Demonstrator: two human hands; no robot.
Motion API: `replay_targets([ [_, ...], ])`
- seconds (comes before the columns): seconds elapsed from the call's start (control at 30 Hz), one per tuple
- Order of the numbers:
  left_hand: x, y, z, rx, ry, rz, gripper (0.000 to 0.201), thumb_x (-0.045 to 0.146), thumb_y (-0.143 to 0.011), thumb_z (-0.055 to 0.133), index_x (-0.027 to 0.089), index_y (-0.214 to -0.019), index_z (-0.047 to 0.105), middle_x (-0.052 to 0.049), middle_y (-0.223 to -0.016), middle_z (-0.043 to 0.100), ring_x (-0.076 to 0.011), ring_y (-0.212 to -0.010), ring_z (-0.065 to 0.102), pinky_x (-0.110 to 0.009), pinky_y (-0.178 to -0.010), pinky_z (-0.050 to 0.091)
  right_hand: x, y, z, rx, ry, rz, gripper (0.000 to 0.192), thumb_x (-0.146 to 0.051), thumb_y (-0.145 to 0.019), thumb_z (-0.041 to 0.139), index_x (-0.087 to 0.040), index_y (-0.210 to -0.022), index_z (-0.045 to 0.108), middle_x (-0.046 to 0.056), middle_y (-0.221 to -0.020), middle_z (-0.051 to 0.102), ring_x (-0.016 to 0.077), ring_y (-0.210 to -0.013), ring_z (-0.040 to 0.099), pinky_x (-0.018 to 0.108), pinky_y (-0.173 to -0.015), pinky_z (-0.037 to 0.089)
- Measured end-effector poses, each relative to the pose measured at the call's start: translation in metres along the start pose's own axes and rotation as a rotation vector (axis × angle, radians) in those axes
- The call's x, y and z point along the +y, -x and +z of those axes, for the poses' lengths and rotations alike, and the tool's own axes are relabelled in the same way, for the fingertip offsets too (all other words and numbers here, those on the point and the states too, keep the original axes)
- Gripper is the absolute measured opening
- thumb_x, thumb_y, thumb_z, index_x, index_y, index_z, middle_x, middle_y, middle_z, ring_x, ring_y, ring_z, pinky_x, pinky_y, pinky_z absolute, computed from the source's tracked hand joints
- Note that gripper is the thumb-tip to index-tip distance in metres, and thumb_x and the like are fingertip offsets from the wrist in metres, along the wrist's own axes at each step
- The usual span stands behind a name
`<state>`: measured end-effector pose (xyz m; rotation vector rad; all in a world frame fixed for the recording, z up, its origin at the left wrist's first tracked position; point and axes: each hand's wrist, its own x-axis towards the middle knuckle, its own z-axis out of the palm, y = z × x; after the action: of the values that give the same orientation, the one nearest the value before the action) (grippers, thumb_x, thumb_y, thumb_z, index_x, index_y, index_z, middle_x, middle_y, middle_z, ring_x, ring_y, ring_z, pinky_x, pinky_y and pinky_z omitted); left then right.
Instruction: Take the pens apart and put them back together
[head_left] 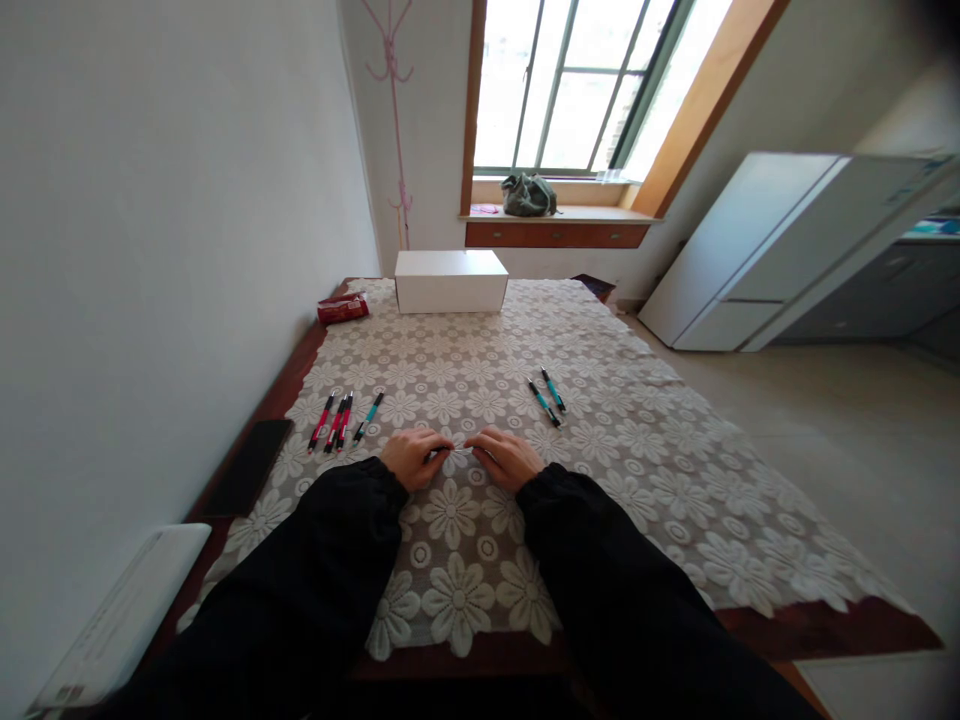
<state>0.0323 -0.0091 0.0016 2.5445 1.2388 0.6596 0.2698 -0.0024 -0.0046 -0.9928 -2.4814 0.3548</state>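
My left hand (415, 457) and my right hand (507, 457) meet low over the lace tablecloth, fingers pinched. Between their fingertips shows a thin pale stick-like piece (460, 448), dark at its left end; the fingers cover most of it, so its kind is unclear. To the left of my left hand lie a teal-and-black pen (368, 418) and three red-and-black pens, one of them a red pen (321, 423) at the far left. Beyond my right hand, two teal-and-black pens rest side by side, the nearer teal pen (544, 403) and the farther teal pen (553, 390).
A white box (451, 283) stands at the table's far end, with a red packet (343, 307) left of it. A black flat phone-like object (249, 468) and a white device (124, 615) lie along the left wall. The flowered lace tablecloth (459, 590) covers the table.
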Motion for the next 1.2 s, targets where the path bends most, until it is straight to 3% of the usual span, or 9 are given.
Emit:
replay_targets([
  [0.33,0.0026,0.0007,-0.0006,-0.009,0.003,0.016,0.021,0.031,-0.092,0.053,0.025,-0.101,0.070,-0.003,-0.091,0.071,-0.0159,-0.081,0.064,-0.028,-0.078,0.048,-0.0068,0.0003,0.0011,-0.070,-0.023,0.001,0.023,-0.034,-0.096,0.050,-0.026,-0.113,0.062,0.003,-0.100,0.066,0.0166,-0.090,0.062,0.027,-0.081,0.047],
  [0.93,-0.0005,0.0012,-0.0002,0.072,0.011,-0.050,0.020,0.031,-0.092,0.052,0.023,-0.100,0.069,-0.002,-0.086,0.069,-0.0129,-0.072,0.060,-0.026,-0.070,0.046,-0.0027,-0.0008,0.0022,-0.013,0.073,0.110,0.019,-0.032,-0.097,0.049,-0.024,-0.103,0.066,0.004,-0.096,0.066,0.0168,-0.088,0.061,0.027,-0.077,0.045],
  [1.2,0.0000,0.0013,0.0002,0.041,0.014,-0.039,0.021,0.033,-0.093,0.051,0.024,-0.101,0.069,-0.002,-0.090,0.071,-0.0131,-0.072,0.062,-0.026,-0.073,0.048,-0.0024,-0.0013,0.0032,-0.020,0.062,0.116,0.019,-0.033,-0.097,0.049,-0.024,-0.103,0.066,0.004,-0.095,0.067,0.0167,-0.088,0.062,0.026,-0.077,0.045],
])
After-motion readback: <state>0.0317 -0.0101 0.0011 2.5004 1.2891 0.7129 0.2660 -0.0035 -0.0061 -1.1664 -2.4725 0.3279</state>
